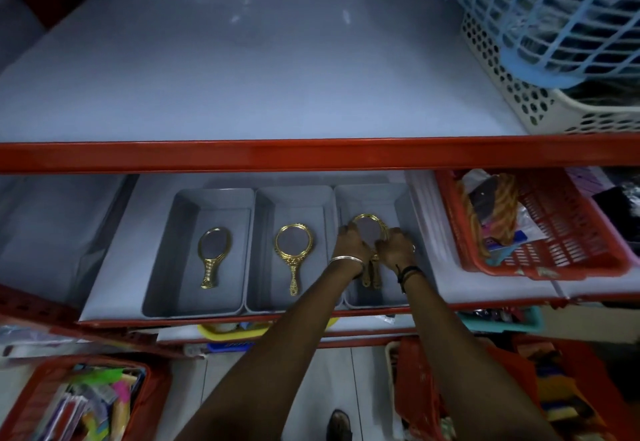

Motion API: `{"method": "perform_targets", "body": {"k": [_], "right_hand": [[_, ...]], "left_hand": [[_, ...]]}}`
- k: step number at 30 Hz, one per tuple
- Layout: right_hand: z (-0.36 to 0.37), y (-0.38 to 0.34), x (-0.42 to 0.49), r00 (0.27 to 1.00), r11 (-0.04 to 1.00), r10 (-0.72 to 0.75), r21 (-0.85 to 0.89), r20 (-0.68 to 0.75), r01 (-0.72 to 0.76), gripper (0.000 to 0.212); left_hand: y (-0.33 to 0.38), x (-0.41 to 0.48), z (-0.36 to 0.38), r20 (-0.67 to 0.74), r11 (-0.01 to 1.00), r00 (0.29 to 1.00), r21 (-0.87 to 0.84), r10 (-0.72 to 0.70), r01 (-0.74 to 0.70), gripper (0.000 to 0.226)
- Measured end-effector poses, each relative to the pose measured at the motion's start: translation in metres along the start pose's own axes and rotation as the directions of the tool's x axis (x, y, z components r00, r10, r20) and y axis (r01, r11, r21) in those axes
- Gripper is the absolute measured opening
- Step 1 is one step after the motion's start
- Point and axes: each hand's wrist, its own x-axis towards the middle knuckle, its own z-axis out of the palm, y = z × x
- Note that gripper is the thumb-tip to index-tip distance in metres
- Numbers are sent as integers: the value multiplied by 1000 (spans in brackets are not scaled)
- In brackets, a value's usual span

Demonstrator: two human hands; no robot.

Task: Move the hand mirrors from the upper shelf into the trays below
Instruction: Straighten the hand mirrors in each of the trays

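Three grey trays stand side by side on the lower shelf. The left tray (162, 260) holds one gold hand mirror (213, 253), lying flat. A second gold mirror (294, 253) lies in the middle tray (263, 219). In the right tray (398, 205) is a third gold mirror (369, 229), and two handles show below my hands, so there may be two stacked. My left hand (349, 243) grips its left rim and my right hand (394, 245) grips its right rim. No mirror shows on the upper shelf (242, 70).
A red rail (311, 155) edges the upper shelf. A blue basket (554, 15) and a white perforated basket (519, 94) sit at its right. A red basket (554, 233) of goods stands right of the trays. More baskets sit lower down.
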Motion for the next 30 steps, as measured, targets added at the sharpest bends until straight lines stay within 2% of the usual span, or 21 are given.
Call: {"method": "perform_targets", "body": {"k": [3,6,10,14,16,21,30], "right_hand": [[3,7,8,1000,1000,16,17,6,-16,40],[9,12,14,999,999,16,36,-29,-15,39],[13,19,23,999,999,-11,36,-46,12,35],[14,24,30,999,998,-11,55,-34,13,27],[14,26,31,999,997,-19,76,-34,22,28],[12,27,31,996,994,-77,79,-49,80,28],[14,31,31,989,991,-81,100,-125,94,25]], "left_hand": [[14,13,16,154,975,970,146,-189,166,72],[19,27,26,100,915,938,277,-332,294,80],[22,39,27,46,894,934,310,-354,324,86],[21,43,26,57,888,944,362,-326,285,62],[18,45,25,71,888,952,385,-298,250,58],[18,45,23,52,922,958,292,-281,254,46],[14,37,22,-12,952,971,193,-240,237,49]]}}
